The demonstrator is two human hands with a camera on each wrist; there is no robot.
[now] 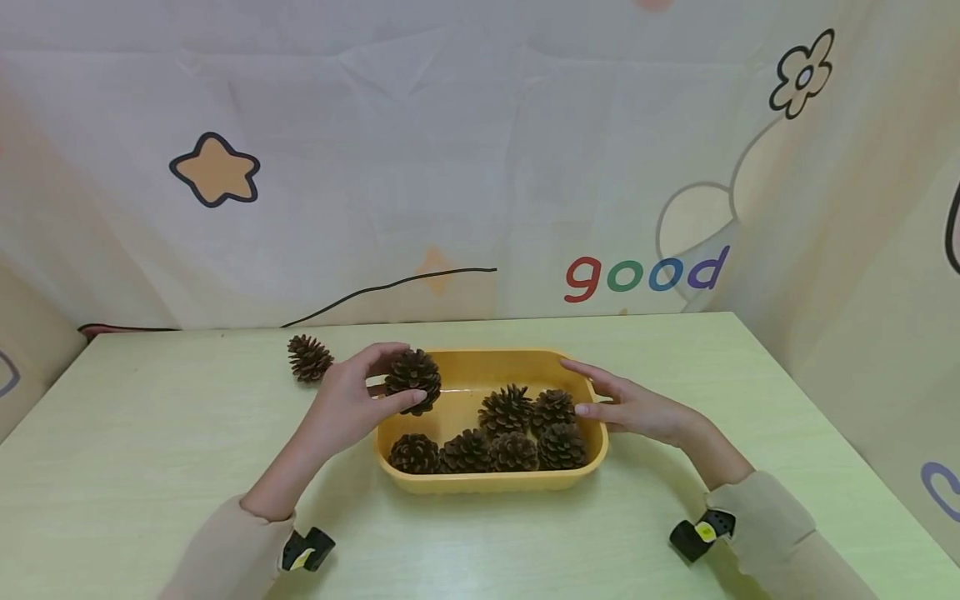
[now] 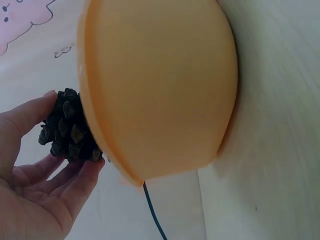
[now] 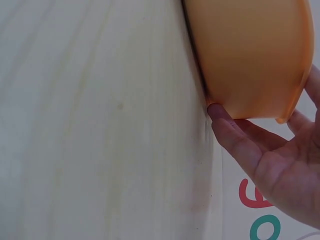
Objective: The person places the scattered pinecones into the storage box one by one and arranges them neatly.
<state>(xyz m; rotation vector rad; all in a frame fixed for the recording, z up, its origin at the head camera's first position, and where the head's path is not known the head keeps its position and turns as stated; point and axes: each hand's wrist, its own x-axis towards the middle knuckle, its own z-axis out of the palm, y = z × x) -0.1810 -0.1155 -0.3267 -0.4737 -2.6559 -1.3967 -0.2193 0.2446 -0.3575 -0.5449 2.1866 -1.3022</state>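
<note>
My left hand (image 1: 351, 398) holds a brown pine cone (image 1: 413, 381) between thumb and fingers, over the left end of a yellow plastic basin (image 1: 480, 482). In the left wrist view the same pine cone (image 2: 71, 127) shows beside the basin's rim. Inside the basin lie several more pine cones (image 1: 514, 452), gathered along its near side and right end. My right hand (image 1: 637, 408) grips the basin's right end, thumb at the rim. The right wrist view shows fingers (image 3: 240, 142) against the outside of the basin wall, low near the table.
Another pine cone (image 1: 310, 359) lies on the pale green table (image 1: 150, 450), behind and left of the basin. A printed curtain (image 1: 420, 167) hangs along the table's back edge and down the sides. Each wrist carries a small black camera (image 1: 306, 550).
</note>
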